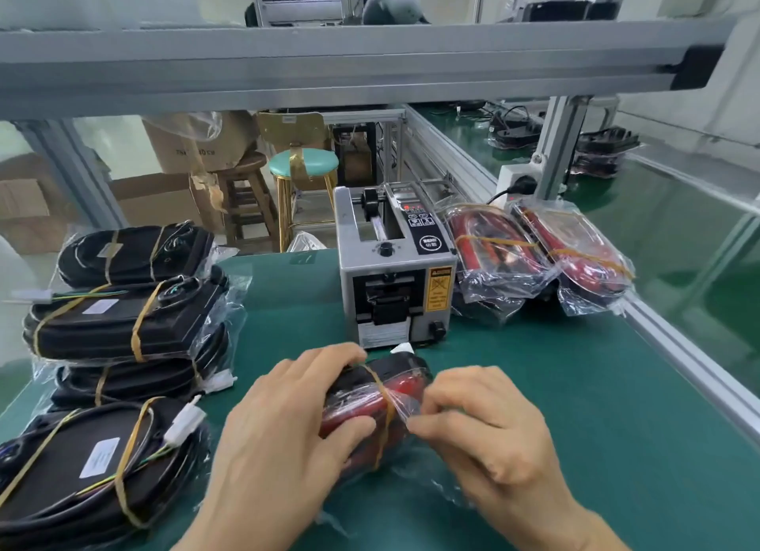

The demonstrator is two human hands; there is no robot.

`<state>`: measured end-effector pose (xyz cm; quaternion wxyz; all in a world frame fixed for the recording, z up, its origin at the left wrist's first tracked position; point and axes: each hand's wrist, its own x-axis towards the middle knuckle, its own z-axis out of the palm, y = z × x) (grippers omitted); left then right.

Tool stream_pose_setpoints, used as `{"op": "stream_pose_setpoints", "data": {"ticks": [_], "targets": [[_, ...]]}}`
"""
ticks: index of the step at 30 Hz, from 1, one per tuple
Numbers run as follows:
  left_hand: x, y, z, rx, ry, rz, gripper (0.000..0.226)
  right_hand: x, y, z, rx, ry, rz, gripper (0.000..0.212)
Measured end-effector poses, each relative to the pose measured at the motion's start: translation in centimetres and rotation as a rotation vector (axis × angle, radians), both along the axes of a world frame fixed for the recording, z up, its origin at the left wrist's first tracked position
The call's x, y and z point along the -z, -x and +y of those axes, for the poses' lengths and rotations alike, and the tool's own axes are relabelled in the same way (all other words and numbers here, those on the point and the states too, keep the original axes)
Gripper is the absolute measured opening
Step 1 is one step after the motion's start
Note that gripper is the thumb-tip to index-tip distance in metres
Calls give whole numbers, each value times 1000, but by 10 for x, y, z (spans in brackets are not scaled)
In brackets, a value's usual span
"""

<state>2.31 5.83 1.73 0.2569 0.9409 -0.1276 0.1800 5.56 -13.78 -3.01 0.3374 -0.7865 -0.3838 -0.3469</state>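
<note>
Bagging seems nearly done: left hand [288,410] grips the red lamp [362,406] in its clear plastic bag [405,406], fingers [436,425] of the right hand [489,423] pinch the flap (taping is left).

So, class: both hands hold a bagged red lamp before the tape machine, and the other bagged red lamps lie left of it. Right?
No. The head view shows the other bagged red lamps right of the tape machine; rest stands.

Tape dispenser [395,271], bagged black units [123,320]
</note>
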Motion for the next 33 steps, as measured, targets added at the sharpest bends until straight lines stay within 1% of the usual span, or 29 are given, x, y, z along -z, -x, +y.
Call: {"op": "stream_pose_setpoints", "data": {"ticks": [2, 4, 5, 6, 7, 8, 9, 10, 11, 13, 15, 17, 21, 26, 28, 30, 33], "targets": [[-1, 2, 0, 31, -57, -9, 51, 5, 3, 0, -14, 35, 11, 13], [-4, 2, -2, 66, -138, -41, 42, 4, 2, -1, -58, 78, 94, 8], [-4, 2, -2, 81, -144, -58, 34, 0, 3, -3, -96, 86, 159, 8], [-3, 2, 0, 81, -134, -63, 30, -6, 4, -4, -152, 49, 275, 10], [-3, 3, 2, 70, -118, -55, 30, -15, 5, -5, -221, -45, 457, 14], [-3, 2, 6, 58, -105, -42, 30, -25, 3, -6, -265, -186, 651, 15], [-3, 2, 10, 45, -92, -23, 29, -34, -1, -5, -254, -348, 785, 15], [-4, 1, 13, 38, -79, -1, 30, -39, -8, -3, -175, -481, 863, 12], [-5, 0, 15, 43, -67, 26, 30, -40, -18, 0, -62, -558, 916, 11], [-7, -3, 15, 60, -66, 65, 32, -39, -41, 12, 120, -619, 1039, 16], [-7, -6, 13, 54, -92, 64, 33, -37, -60, 24, 222, -718, 1150, 16], [-7, -6, 11, 30, -103, 51, 36, -31, -76, 34, 291, -811, 1200, 11], [-7, -1, 10, -11, -83, -44, 34, -23, -95, 54, 401, -899, 1220, 2], [-2, 1, 9, -5, -26, -123, 38, -23, -106, 72, 518, -1003, 1186, 12], [-2, 3, 9, -13, -20, -137, 35, -23, -109, 75, 564, -1028, 1182, 19], [-2, 4, 9, -18, -17, -137, 29, -26, -113, 77, 576, -1072, 1221, 22], [-3, 6, 9, -34, -29, -118, 30, -31, -115, 79, 541, -1135, 1318, 23]]}}
